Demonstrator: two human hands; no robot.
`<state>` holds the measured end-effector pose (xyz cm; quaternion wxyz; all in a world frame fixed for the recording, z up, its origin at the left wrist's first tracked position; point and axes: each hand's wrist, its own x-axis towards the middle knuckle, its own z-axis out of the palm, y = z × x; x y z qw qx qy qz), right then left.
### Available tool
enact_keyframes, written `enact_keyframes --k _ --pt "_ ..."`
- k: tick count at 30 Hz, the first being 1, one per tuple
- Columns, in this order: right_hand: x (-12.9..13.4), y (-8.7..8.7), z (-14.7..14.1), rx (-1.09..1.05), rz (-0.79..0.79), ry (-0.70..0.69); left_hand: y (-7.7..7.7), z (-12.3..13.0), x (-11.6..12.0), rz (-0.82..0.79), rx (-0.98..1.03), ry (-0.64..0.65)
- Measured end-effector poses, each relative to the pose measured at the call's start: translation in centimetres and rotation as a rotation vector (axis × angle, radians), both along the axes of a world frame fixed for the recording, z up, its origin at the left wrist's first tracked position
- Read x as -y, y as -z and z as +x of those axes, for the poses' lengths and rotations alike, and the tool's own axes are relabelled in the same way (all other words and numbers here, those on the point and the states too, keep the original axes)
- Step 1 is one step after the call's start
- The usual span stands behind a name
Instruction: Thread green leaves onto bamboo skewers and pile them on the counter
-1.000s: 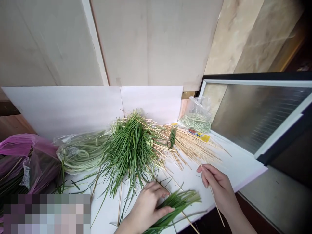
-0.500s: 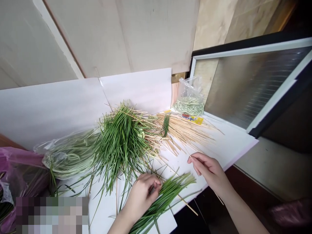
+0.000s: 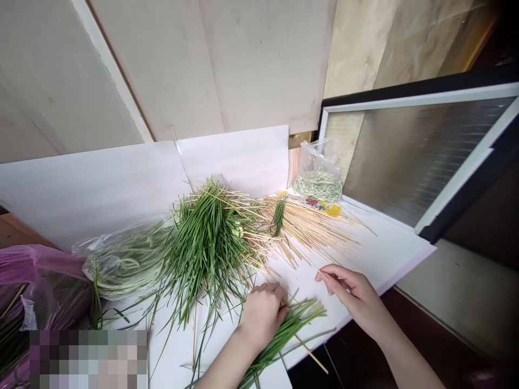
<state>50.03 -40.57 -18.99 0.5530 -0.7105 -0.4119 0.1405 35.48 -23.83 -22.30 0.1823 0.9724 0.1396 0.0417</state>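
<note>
Well, our left hand (image 3: 263, 316) lies cupped over the bunch of chives (image 3: 302, 319), whose long axis runs from 7 to 2 o'clock; our right hand (image 3: 351, 294), nearby at 2 o'clock, presses its fingertips together (anything pinched is too thin to see).

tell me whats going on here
A person is working over a white board with bare hands. Their left hand rests on a small bunch of long green leaves, with a wooden skewer sticking out beside it. Their right hand hovers nearby, fingertips pinched together. Behind lie a large heap of green leaves, a spread of loose skewers, and two plastic bags of pale green strands.
</note>
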Motion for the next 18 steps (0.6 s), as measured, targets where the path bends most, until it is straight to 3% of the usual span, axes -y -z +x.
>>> enact_keyframes --k 4,9,11,14,18 --pt "0.0 0.3 0.0 0.032 -0.024 -0.028 0.5 -0.3 -1.1 -0.243 0.098 -0.049" --pt "-0.5 1.8 -0.1 0.075 -0.173 -0.117 0.4 -1.6 -3.8 -0.885 0.407 -0.181" --pt "-0.9 2.5 -0.5 0.102 -0.234 -0.191 0.2 -1.9 -4.6 -1.060 0.564 -0.240" --pt "-1.6 3.3 -1.2 0.140 -0.291 -0.259 -0.1 -2.0 -5.1 -1.191 0.676 -0.324" --pt "-2.3 3.9 -2.1 0.173 -0.306 -0.284 -0.3 -2.0 -4.5 -1.302 0.684 -0.355"
